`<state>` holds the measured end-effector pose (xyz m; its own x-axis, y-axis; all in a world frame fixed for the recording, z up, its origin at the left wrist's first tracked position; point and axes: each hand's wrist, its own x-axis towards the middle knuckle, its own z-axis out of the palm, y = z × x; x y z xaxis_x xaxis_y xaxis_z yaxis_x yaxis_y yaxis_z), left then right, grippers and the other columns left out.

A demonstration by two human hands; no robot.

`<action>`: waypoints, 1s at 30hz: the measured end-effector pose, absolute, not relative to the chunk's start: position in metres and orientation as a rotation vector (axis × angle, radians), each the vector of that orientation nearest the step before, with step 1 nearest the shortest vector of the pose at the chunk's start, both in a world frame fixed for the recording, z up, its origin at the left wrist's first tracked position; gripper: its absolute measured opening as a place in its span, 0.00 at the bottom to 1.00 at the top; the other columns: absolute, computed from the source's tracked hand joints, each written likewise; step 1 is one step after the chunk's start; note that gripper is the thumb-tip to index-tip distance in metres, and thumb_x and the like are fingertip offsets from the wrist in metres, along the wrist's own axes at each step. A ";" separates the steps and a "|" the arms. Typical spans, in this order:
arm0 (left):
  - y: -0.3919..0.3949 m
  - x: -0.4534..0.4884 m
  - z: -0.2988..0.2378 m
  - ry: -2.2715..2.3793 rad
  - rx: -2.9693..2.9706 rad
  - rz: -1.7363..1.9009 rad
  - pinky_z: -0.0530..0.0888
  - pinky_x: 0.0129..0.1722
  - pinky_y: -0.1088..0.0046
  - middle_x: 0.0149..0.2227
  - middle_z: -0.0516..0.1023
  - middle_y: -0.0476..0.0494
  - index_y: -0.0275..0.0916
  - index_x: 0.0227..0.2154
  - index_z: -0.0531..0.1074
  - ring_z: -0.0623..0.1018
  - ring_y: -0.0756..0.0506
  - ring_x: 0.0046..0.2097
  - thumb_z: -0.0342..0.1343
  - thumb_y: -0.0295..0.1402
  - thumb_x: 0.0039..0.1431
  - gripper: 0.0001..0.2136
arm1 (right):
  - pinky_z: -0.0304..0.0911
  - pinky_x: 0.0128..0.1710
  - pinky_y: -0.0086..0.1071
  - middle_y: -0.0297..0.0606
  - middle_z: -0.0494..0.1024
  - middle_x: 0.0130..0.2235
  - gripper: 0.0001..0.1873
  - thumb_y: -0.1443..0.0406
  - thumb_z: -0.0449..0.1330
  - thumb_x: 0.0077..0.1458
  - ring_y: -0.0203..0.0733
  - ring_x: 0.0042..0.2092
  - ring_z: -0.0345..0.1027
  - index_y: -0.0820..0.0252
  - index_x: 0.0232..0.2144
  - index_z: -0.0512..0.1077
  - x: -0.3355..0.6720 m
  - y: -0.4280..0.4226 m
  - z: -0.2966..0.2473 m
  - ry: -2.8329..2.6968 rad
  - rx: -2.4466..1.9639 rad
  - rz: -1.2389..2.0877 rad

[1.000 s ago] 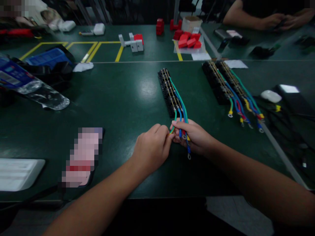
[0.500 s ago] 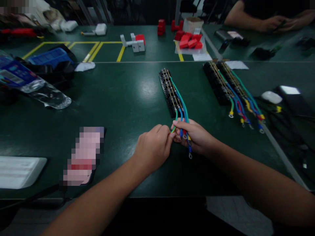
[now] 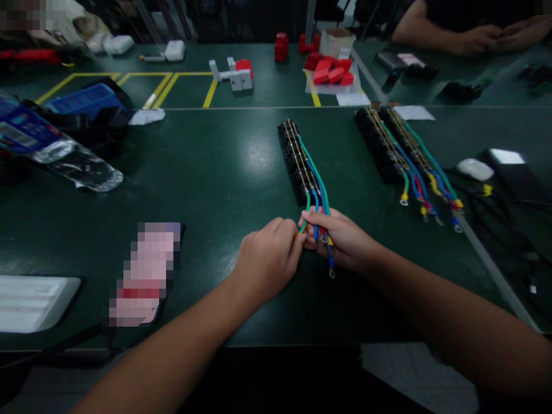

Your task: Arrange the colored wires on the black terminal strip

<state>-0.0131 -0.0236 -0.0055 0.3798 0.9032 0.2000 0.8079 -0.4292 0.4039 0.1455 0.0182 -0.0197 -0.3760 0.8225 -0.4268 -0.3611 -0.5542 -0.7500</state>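
A long black terminal block (image 3: 294, 158) with brass-coloured bars lies on the green table, its near end toward me. Several wires leave it, among them a green wire (image 3: 307, 202) and blue wires (image 3: 317, 215). My left hand (image 3: 269, 253) is closed on the end of the green wire, hiding its tip. My right hand (image 3: 340, 236) wraps around the wire bundle, with the thumb on top beside the green wire. Below its fingers a blue-sleeved ring terminal (image 3: 332, 271) hangs free.
Two more wired terminal blocks (image 3: 379, 144) lie to the right. A pixelated phone (image 3: 146, 270) and a white case (image 3: 37, 302) are at the left, below a plastic-wrapped pack (image 3: 77, 164). Red parts (image 3: 332, 72) lie at the back. Another person's hands (image 3: 487, 40) rest at the far right.
Both my hands keep nearly the same hold on the wires. The whole view has shifted very slightly. At the far right, the other person's hands have moved a little.
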 end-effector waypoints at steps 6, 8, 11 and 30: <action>-0.024 -0.012 -0.004 1.556 2.406 0.531 0.66 0.31 0.68 0.31 0.71 0.46 0.38 0.32 0.67 0.73 0.46 0.32 0.42 0.36 0.67 0.12 | 0.59 0.21 0.26 0.28 0.67 0.18 0.11 0.65 0.65 0.51 0.30 0.19 0.62 0.62 0.24 0.67 0.145 0.017 -0.021 -0.740 -0.994 2.012; -0.024 -0.012 -0.005 1.543 2.403 0.541 0.66 0.31 0.68 0.31 0.71 0.46 0.38 0.32 0.67 0.72 0.46 0.32 0.42 0.36 0.67 0.12 | 0.59 0.21 0.25 0.28 0.67 0.18 0.11 0.65 0.65 0.51 0.30 0.19 0.62 0.62 0.24 0.66 0.146 0.017 -0.021 -0.734 -1.003 2.016; -0.024 -0.013 -0.005 1.520 2.396 0.583 0.66 0.32 0.69 0.30 0.71 0.46 0.38 0.31 0.67 0.72 0.46 0.32 0.44 0.36 0.66 0.11 | 0.58 0.21 0.24 0.28 0.67 0.18 0.11 0.65 0.65 0.51 0.30 0.19 0.62 0.62 0.24 0.66 0.145 0.016 -0.020 -0.720 -1.040 2.017; -0.024 -0.013 -0.004 1.476 2.332 0.678 0.64 0.31 0.70 0.28 0.72 0.46 0.38 0.30 0.68 0.71 0.48 0.30 0.44 0.36 0.66 0.12 | 0.57 0.21 0.25 0.27 0.65 0.18 0.16 0.61 0.68 0.48 0.29 0.20 0.59 0.61 0.23 0.64 0.145 0.015 -0.016 -0.777 -1.031 2.033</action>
